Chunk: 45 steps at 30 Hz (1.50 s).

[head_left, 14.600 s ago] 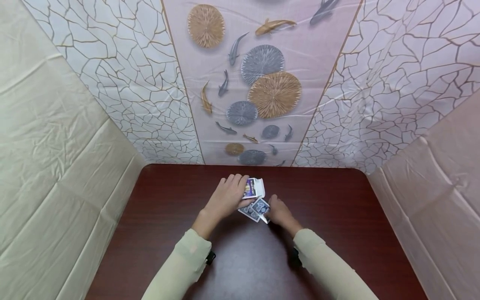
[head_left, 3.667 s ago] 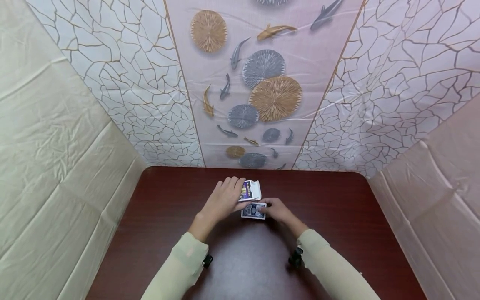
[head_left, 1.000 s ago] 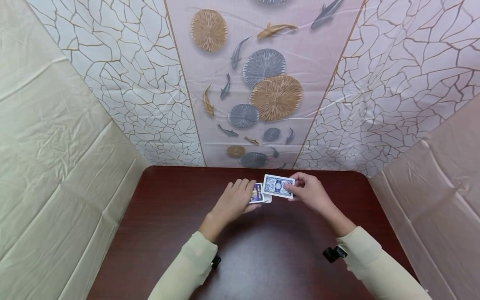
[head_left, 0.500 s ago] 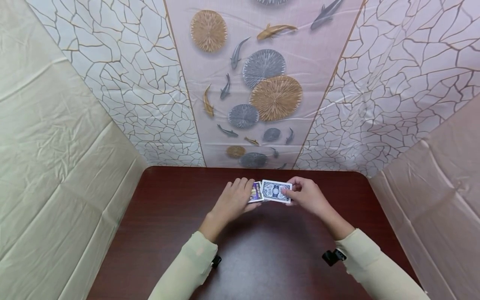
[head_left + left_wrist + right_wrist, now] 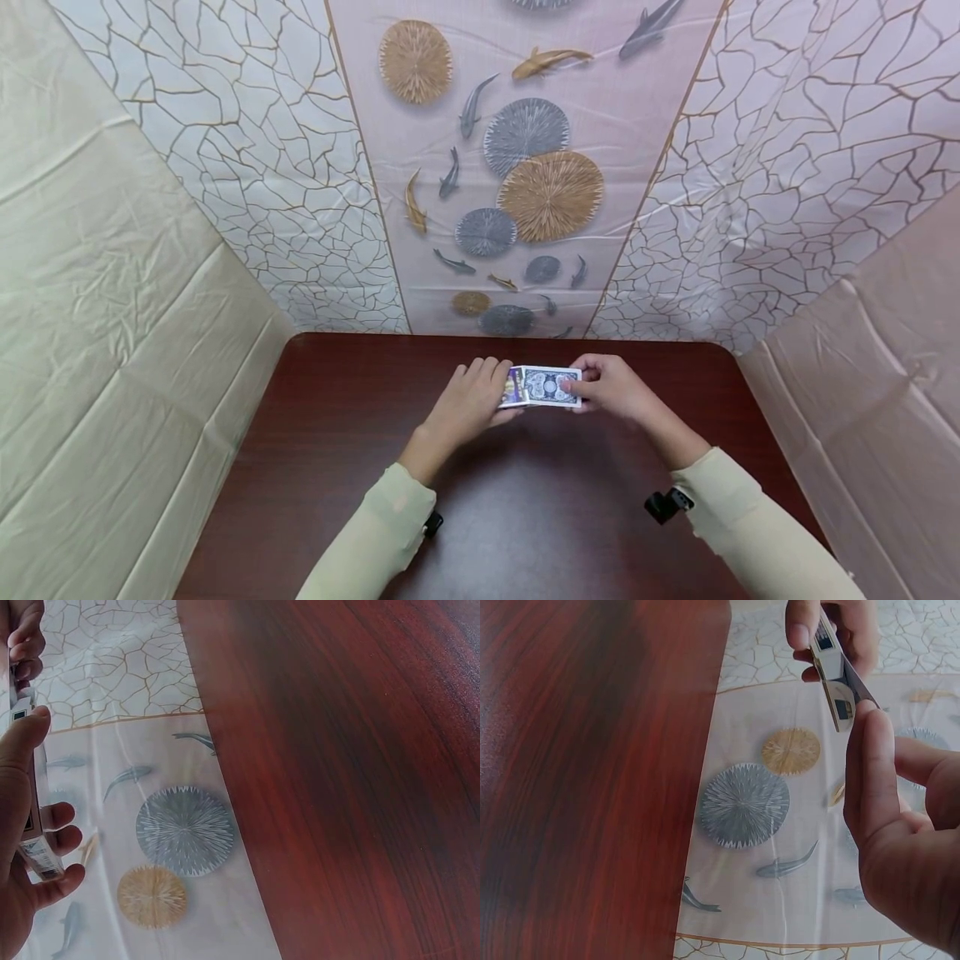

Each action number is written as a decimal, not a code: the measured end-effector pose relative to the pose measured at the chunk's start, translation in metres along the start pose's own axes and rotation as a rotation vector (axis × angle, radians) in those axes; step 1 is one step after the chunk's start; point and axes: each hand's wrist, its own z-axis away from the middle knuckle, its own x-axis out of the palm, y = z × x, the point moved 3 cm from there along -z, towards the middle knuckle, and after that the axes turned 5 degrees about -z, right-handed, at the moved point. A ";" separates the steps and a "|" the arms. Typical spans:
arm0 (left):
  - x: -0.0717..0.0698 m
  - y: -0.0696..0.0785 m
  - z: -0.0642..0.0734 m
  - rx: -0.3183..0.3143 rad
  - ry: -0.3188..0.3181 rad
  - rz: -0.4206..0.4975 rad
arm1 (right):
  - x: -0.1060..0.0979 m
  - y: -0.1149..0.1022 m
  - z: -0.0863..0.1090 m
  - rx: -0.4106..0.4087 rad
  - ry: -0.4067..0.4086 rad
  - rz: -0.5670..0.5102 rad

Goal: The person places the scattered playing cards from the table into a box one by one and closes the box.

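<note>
Held between the thumb and fingers of my left hand [image 5: 463, 407] is a small card box [image 5: 513, 387] with a purple printed front. Its open end faces right. My right hand [image 5: 615, 388] pinches a deck of playing cards [image 5: 546, 384], blue-and-white backs up, thumb on top. The deck's left edge meets the box's mouth; whether any card is inside cannot be told. In the left wrist view, fingers [image 5: 66, 840] wrap under the box [image 5: 43, 859]. From the right wrist view, the box's flap [image 5: 841, 701] hangs open below the deck's edge.
Both hands are above the dark red-brown table [image 5: 540, 517], near its far edge. Behind it hangs a patterned cloth [image 5: 480, 275] with fish and round leaf prints. Beige cloth walls [image 5: 90, 333] stand on both sides.
The deck, first spread and then squared on the table, is now up in my right hand. Within the last second it came down and left, straightening against the box's open end.
</note>
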 end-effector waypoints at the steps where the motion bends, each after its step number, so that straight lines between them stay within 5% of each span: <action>1: 0.000 0.000 0.000 0.002 -0.002 -0.001 | -0.001 0.000 -0.001 0.006 -0.012 -0.003; 16: -0.007 0.008 -0.005 0.039 -0.048 -0.004 | -0.003 -0.006 -0.011 0.039 -0.137 0.041; 24: -0.006 0.008 -0.005 0.038 -0.060 -0.026 | -0.007 0.000 -0.009 0.121 -0.204 -0.101; 45: -0.005 0.013 -0.005 0.040 -0.033 0.003 | -0.004 -0.001 -0.008 0.010 -0.117 0.059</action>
